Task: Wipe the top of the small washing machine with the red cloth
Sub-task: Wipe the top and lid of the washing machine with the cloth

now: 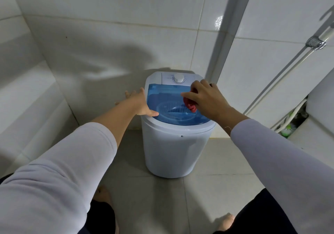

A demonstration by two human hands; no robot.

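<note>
The right hand (204,96) grips the red cloth (190,104) on the right side of the washing machine's blue lid (162,96), unwiped lid stretching leftward toward the open left hand (139,101) bracing its rim.

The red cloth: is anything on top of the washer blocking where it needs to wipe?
Nothing loose lies there. The right hand presses the red cloth on the blue lid. Only the white dial behind and the left hand on the left edge interrupt the top.
</note>
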